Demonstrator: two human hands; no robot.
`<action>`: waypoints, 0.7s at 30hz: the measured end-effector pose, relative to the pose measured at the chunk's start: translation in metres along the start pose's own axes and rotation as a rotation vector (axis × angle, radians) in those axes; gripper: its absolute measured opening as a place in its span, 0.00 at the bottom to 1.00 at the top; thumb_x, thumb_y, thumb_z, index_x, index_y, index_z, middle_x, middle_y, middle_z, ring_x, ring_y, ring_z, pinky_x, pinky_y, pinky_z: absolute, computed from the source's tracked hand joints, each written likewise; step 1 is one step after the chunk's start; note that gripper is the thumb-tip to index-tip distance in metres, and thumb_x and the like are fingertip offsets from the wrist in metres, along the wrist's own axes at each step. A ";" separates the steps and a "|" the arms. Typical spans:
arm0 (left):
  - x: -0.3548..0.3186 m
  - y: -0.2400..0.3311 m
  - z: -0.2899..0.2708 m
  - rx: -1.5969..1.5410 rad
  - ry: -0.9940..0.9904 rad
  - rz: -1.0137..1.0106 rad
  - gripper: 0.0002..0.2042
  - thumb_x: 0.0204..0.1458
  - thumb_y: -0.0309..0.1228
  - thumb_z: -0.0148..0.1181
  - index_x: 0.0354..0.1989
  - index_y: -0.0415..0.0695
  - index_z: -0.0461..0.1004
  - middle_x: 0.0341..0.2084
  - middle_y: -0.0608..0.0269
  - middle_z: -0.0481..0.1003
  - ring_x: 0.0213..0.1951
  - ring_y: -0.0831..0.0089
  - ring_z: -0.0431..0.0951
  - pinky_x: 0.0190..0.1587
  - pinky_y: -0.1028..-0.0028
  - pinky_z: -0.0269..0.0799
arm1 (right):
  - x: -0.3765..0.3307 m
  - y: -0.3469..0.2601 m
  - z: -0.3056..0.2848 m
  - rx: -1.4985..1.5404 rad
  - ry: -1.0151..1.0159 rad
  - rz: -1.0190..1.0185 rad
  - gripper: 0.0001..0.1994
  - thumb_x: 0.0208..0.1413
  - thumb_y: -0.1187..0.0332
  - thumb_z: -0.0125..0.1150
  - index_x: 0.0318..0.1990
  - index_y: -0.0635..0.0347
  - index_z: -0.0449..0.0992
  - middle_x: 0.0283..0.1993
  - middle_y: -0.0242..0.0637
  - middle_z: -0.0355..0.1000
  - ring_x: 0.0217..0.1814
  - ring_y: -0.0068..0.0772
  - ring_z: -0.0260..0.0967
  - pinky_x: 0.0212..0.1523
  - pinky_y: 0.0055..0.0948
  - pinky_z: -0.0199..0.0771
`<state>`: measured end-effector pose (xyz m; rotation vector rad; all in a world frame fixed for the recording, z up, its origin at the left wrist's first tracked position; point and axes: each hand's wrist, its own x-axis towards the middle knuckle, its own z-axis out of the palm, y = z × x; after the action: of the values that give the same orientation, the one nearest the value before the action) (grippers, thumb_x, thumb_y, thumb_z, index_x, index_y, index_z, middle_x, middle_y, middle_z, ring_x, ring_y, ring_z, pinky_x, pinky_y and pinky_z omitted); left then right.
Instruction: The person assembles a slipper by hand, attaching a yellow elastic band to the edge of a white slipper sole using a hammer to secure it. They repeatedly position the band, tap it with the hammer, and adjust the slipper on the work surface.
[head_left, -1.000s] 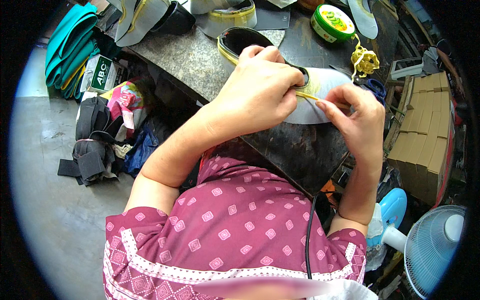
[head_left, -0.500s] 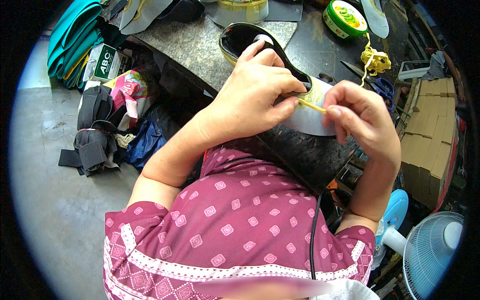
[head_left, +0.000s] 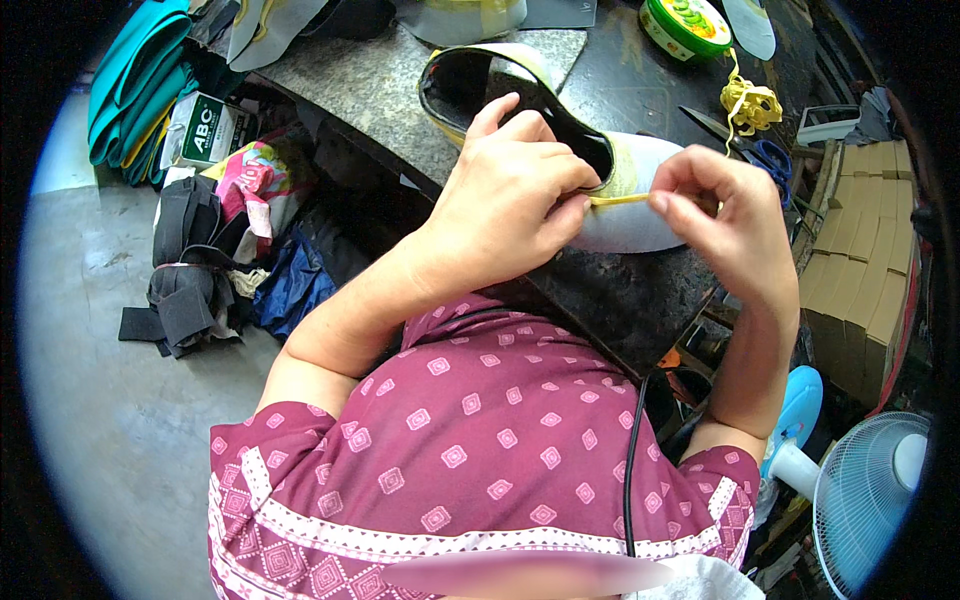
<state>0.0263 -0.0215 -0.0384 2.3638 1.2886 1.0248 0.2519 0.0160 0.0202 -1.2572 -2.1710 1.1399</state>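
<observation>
A curved shoe upper (head_left: 655, 230), pale grey-white outside with a glossy black lining (head_left: 447, 92), lies before me at the table's edge. My left hand (head_left: 515, 195) is closed on its near rim, thumb and fingers pinching the edge. A thin yellow strip (head_left: 622, 200) runs taut from beneath my left thumb to my right hand (head_left: 738, 225). The right thumb and index finger pinch the strip beside the pale end of the upper. A yellowish band, like dried glue, shows along the upper's rim. My left fingers hide part of the lining.
Scissors (head_left: 705, 122) with blue handles and a tangle of yellow strip (head_left: 752, 103) lie at the right. Behind stands a round green-rimmed tub (head_left: 685, 30). More pale shoe pieces (head_left: 465, 18) rest at the back. A fan (head_left: 872, 505) stands low right; black cloth strips (head_left: 188, 230) hang at left.
The upper has tilted, and more of its black lining shows. My right hand has risen slightly, still pinching the strip, which now lies more level. My left hand has barely shifted.
</observation>
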 end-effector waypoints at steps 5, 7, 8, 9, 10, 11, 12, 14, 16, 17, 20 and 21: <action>0.000 0.002 -0.001 -0.055 -0.021 -0.006 0.07 0.44 0.27 0.65 0.33 0.45 0.80 0.23 0.65 0.75 0.37 0.65 0.74 0.64 0.56 0.58 | 0.008 0.012 0.001 -0.016 0.023 0.016 0.05 0.54 0.73 0.63 0.33 0.65 0.75 0.27 0.23 0.69 0.28 0.11 0.61 0.27 0.17 0.60; 0.000 0.002 -0.001 -0.055 -0.027 -0.012 0.07 0.44 0.27 0.65 0.33 0.45 0.80 0.23 0.65 0.75 0.37 0.65 0.74 0.64 0.56 0.57 | 0.008 0.015 0.002 -0.059 0.040 -0.015 0.05 0.55 0.73 0.63 0.33 0.65 0.75 0.27 0.23 0.69 0.28 0.11 0.61 0.27 0.17 0.60; -0.001 0.003 -0.001 -0.060 -0.031 -0.014 0.07 0.44 0.27 0.65 0.33 0.45 0.80 0.23 0.65 0.75 0.37 0.65 0.74 0.64 0.56 0.57 | 0.008 0.016 0.003 -0.057 0.044 -0.068 0.05 0.55 0.73 0.63 0.33 0.65 0.75 0.27 0.23 0.69 0.28 0.11 0.62 0.27 0.17 0.60; -0.001 0.003 -0.001 -0.069 -0.028 -0.014 0.06 0.44 0.27 0.65 0.32 0.45 0.80 0.23 0.65 0.75 0.37 0.65 0.74 0.64 0.55 0.57 | 0.008 0.018 0.003 -0.062 0.036 -0.022 0.05 0.55 0.73 0.63 0.33 0.65 0.75 0.27 0.23 0.69 0.28 0.11 0.62 0.28 0.17 0.60; -0.001 0.003 -0.001 -0.071 -0.035 -0.021 0.06 0.44 0.28 0.65 0.32 0.45 0.80 0.23 0.66 0.75 0.37 0.65 0.74 0.64 0.55 0.56 | 0.009 0.019 0.004 -0.047 0.031 -0.018 0.05 0.55 0.73 0.63 0.34 0.65 0.75 0.27 0.23 0.69 0.28 0.11 0.62 0.28 0.16 0.60; -0.001 0.003 -0.001 -0.077 -0.035 -0.028 0.06 0.45 0.29 0.66 0.32 0.45 0.80 0.23 0.66 0.75 0.37 0.65 0.74 0.64 0.54 0.56 | 0.010 0.019 0.005 -0.005 0.031 -0.055 0.04 0.55 0.73 0.63 0.34 0.65 0.75 0.27 0.23 0.69 0.27 0.11 0.62 0.28 0.16 0.60; -0.001 0.003 -0.002 -0.089 -0.018 -0.022 0.06 0.45 0.29 0.66 0.32 0.45 0.79 0.23 0.66 0.75 0.37 0.65 0.74 0.65 0.53 0.55 | 0.011 0.020 0.006 -0.032 0.026 -0.005 0.05 0.55 0.73 0.63 0.34 0.65 0.75 0.27 0.23 0.69 0.27 0.11 0.61 0.27 0.16 0.60; 0.001 0.003 -0.002 -0.071 -0.047 -0.041 0.06 0.47 0.31 0.67 0.31 0.46 0.79 0.24 0.67 0.75 0.38 0.66 0.75 0.65 0.52 0.54 | 0.011 0.017 0.006 -0.013 0.028 -0.004 0.05 0.55 0.73 0.64 0.34 0.65 0.75 0.26 0.23 0.69 0.27 0.11 0.61 0.27 0.16 0.60; 0.004 0.004 -0.006 -0.034 -0.043 -0.006 0.06 0.47 0.33 0.67 0.31 0.47 0.79 0.24 0.67 0.74 0.39 0.65 0.75 0.66 0.49 0.52 | 0.008 0.011 0.005 0.018 0.013 -0.001 0.05 0.55 0.73 0.64 0.33 0.65 0.75 0.26 0.23 0.68 0.26 0.10 0.61 0.26 0.15 0.59; 0.006 0.006 -0.010 -0.002 -0.033 0.034 0.06 0.48 0.34 0.67 0.31 0.47 0.79 0.25 0.68 0.74 0.40 0.65 0.75 0.66 0.48 0.51 | 0.005 0.008 0.004 0.041 0.008 -0.010 0.05 0.54 0.73 0.65 0.33 0.65 0.75 0.25 0.23 0.68 0.26 0.10 0.61 0.25 0.15 0.59; 0.006 0.014 -0.028 0.190 -0.040 0.136 0.06 0.46 0.32 0.68 0.32 0.49 0.79 0.27 0.68 0.74 0.48 0.63 0.75 0.70 0.41 0.43 | -0.014 -0.004 -0.005 0.179 -0.182 0.159 0.07 0.50 0.74 0.70 0.34 0.64 0.76 0.22 0.22 0.69 0.23 0.09 0.62 0.21 0.16 0.59; 0.004 0.018 -0.035 0.238 -0.039 0.140 0.07 0.45 0.32 0.68 0.33 0.49 0.79 0.27 0.69 0.74 0.50 0.63 0.75 0.71 0.41 0.41 | -0.020 -0.006 -0.006 0.127 -0.237 0.142 0.08 0.49 0.74 0.72 0.34 0.64 0.77 0.21 0.24 0.69 0.23 0.11 0.64 0.22 0.18 0.61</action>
<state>0.0155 -0.0323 -0.0021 2.6708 1.3110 0.9020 0.2633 0.0004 0.0295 -1.2947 -2.1591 1.5290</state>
